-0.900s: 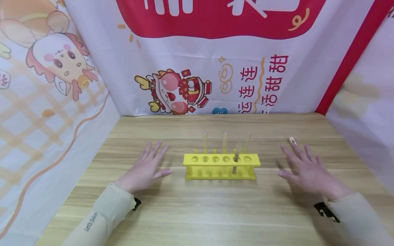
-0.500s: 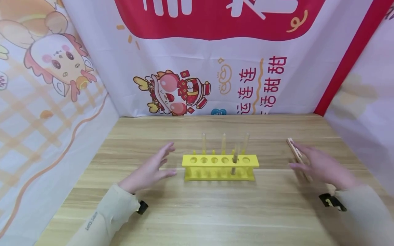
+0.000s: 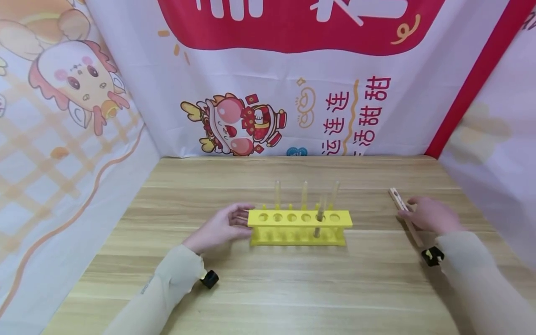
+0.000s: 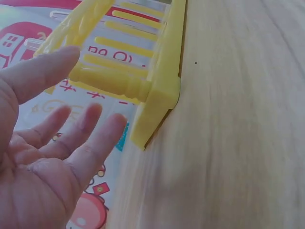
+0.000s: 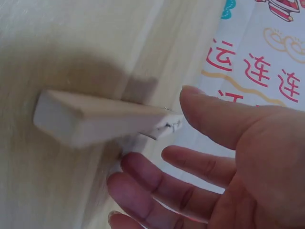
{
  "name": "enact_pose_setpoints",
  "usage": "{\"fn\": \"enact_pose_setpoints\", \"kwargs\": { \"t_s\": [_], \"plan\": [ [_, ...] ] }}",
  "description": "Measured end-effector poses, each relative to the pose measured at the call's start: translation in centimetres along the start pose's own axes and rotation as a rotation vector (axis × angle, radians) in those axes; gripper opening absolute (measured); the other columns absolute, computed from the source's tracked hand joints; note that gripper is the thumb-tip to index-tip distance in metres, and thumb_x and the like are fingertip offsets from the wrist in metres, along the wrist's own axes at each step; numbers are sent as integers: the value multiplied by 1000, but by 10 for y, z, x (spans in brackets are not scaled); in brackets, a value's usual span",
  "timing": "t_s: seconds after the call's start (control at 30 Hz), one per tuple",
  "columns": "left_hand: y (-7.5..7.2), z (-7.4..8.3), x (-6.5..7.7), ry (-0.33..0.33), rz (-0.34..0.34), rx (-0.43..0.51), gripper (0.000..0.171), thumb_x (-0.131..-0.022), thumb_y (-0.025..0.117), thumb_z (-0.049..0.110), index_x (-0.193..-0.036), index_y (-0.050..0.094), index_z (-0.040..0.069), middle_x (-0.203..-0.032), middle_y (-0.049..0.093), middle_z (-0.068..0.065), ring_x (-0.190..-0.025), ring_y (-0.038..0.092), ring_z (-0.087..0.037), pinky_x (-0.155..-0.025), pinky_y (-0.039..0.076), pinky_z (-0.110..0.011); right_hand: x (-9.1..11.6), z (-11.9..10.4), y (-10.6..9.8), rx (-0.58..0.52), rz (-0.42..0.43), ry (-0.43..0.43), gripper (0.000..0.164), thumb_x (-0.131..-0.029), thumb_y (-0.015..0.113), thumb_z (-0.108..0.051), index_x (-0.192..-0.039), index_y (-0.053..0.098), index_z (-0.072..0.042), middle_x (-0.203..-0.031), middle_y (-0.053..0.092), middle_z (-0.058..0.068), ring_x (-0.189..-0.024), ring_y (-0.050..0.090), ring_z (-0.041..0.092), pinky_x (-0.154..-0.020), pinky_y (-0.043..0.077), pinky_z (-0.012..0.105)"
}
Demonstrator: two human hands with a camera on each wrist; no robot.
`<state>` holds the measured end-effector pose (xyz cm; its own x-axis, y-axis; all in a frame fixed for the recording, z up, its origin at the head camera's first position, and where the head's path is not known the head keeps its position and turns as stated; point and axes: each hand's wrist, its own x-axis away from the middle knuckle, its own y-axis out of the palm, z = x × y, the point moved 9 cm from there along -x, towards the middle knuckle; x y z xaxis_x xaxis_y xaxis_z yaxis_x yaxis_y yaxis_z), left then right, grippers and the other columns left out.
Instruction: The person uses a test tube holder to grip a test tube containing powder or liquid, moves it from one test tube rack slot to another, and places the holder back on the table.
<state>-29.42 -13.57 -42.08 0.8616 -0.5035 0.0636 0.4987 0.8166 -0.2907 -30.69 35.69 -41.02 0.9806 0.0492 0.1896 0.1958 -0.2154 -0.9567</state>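
A yellow test-tube rack stands mid-table. My left hand is at its left end, thumb in front and fingers toward the back. In the left wrist view those fingers are spread and loosely bent beside the rack's end post. On the right lies a wooden test-tube clamp, slanting across the tabletop. My right hand is over its right side. The right wrist view has the clamp between thumb and fingers, with a gap around it. A test tube with dark contents leans in a rack hole.
Three clear test tubes stand along the rack's back, one of them the left tube. The wooden table ends at a printed cloth backdrop, with cloth walls on both sides. Each wrist wears a small black device.
My left hand has moved right to the rack's end. My right hand has turned and come down over the clamp, its fingers drawing in. The rack and clamp stay put.
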Motion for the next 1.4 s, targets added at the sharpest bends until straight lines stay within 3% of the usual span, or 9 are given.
{"fn": "enact_pose_setpoints", "kwargs": {
  "t_s": [0.13,0.27,0.37,0.5,0.7,0.93,1.17,1.4],
  "plan": [
    [3,-2,-8,-2,-21,-75,47,-85,78,7,-128,57,2,-116,65,-9,-105,63,-24,-92,52,-35,-2,3,-1,4,28,41,71,-89,66,-49,-129,54,8,-126,54,36,-107,53,59,-70,48,63],
    [4,-4,-14,-24,-34,-138,34,-86,77,11,-118,65,7,-112,68,-3,-104,62,-21,-95,48,-40,-2,3,-1,-23,41,71,47,-88,71,-40,-111,66,1,-100,65,26,-82,61,43,-58,46,51],
    [5,-3,-17,-41,-33,-178,30,-87,78,14,-115,68,12,-112,70,1,-104,62,-17,-98,46,-41,-1,4,0,-50,42,82,28,-88,72,-33,-92,70,-6,-79,62,11,-69,55,28,-53,42,43],
    [8,2,-20,-54,-46,-180,31,-87,77,12,-117,68,13,-113,70,1,-104,64,-16,-98,47,-41,0,6,0,-55,34,90,23,-90,70,-29,-84,70,-7,-72,59,7,-66,52,26,-52,42,42],
    [11,3,-23,-94,-70,-173,32,-88,77,17,-119,68,21,-116,70,6,-106,64,-14,-99,47,-41,8,1,-6,-70,44,99,22,-93,63,-23,-84,68,-3,-70,58,8,-65,52,27,-52,42,42],
    [18,-2,-20,-101,-70,-167,30,-88,76,17,-117,69,20,-114,70,6,-103,65,-15,-93,49,-39,37,-18,-35,-150,159,109,36,-98,53,-29,-110,59,4,-73,59,10,-64,52,28,-50,39,38],
    [23,-7,-15,-96,-84,-165,28,-90,74,17,-117,68,23,-115,70,8,-106,64,-13,-97,48,-41,69,-60,-77,-180,390,-49,34,-103,51,-29,-116,53,3,-73,57,8,-59,50,22,-54,37,34],
    [23,-4,-16,-75,-92,-163,28,-91,73,14,-117,68,23,-115,70,8,-106,64,-12,-96,49,-40,101,-108,-106,-232,535,-206,19,-100,60,-15,-114,55,-3,-76,61,4,-56,45,10,-52,35,30]
  ]
}}
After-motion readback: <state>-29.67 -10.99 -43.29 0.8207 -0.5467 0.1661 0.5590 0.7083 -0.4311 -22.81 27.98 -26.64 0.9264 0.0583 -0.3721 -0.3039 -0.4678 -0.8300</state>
